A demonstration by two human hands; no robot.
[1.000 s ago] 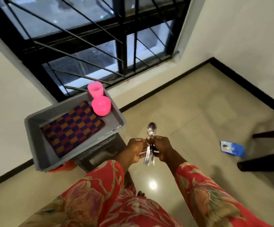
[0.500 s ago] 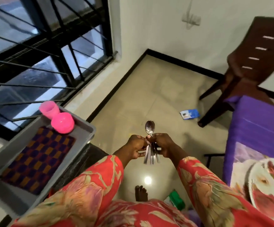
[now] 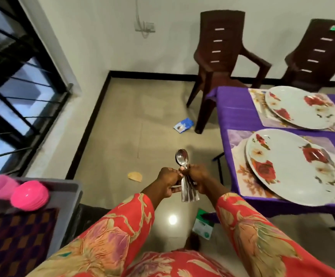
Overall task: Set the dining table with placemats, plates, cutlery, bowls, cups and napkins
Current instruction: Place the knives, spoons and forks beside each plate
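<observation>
Shiny metal spoons [image 3: 184,172], glossy pink plastic bowls [image 3: 30,195], glazed floral plates [image 3: 288,166], polished floor tiles [image 3: 134,124].

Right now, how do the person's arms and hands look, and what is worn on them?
Both arms wear long, loose sleeves of red cloth printed with large flowers and leaves in tan, pink and green. The left sleeve and the right sleeve end at the wrists. The left hand and right hand are bare: no gloves, and no rings or watch that I can see.
</observation>
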